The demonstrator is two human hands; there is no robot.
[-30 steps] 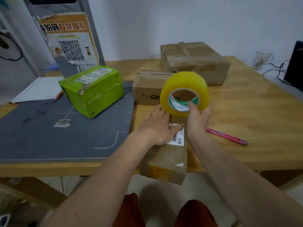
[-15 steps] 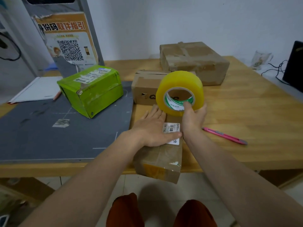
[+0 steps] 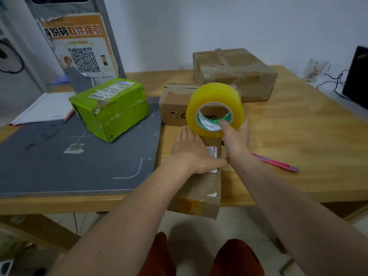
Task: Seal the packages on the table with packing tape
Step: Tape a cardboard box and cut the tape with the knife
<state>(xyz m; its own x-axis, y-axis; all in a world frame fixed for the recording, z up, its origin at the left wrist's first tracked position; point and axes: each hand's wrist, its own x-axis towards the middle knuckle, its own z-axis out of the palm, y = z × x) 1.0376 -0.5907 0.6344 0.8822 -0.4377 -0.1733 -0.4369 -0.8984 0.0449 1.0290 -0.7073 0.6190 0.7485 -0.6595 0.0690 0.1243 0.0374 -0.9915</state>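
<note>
Crowded middle, open wood on the right

The long brown box [image 3: 201, 188] overhanging the counter's [image 3: 298, 132] near edge fills the centre, with the left hand [image 3: 193, 154] flat on it and the right hand [image 3: 236, 139] holding the yellow tape roll [image 3: 216, 108] above its far end. Just beyond, a small cardboard box [image 3: 175, 105] and a large taped box [image 3: 235, 72] close off the far middle. To the left, the green box [image 3: 111, 108] stands at the far part of the grey mat [image 3: 59, 166]; the mat's near part lies bare. To the right, broad wood is free apart from a pink cutter [image 3: 276, 162] lying near the right forearm.
</note>
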